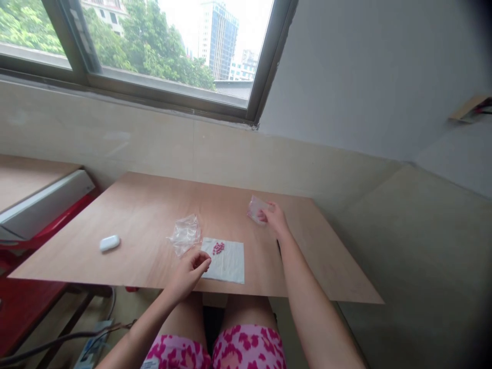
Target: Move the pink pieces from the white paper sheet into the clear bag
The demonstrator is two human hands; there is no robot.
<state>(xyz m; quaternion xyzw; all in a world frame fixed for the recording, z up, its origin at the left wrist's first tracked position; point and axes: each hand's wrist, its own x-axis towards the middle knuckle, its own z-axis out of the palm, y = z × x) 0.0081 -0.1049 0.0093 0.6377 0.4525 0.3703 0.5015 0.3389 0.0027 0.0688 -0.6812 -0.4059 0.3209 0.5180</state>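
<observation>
My right hand [273, 218] grips a small clear plastic bag [254, 207] with pinkish edges, over the right part of the wooden table. Near the front edge, my left hand [194, 265] is curled with thumb and fingertips close together; whatever it may hold is too small to make out. Beside it lies a white cloth-like square sheet [228, 266]. A little cluster of pink beads [218, 248] rests on the sheet's upper part. Just left of the sheet, a crumpled clear plastic bag [186, 233] lies on the table, close beyond my left hand.
A white rounded case [109, 243] sits on the left part of the wooden table [154, 200]. A thin dark object [279, 247] shows partly beside my right forearm. The wall and window [172, 51] stand behind the table. Red stools [31, 302] and a cable [65, 338] are at lower left.
</observation>
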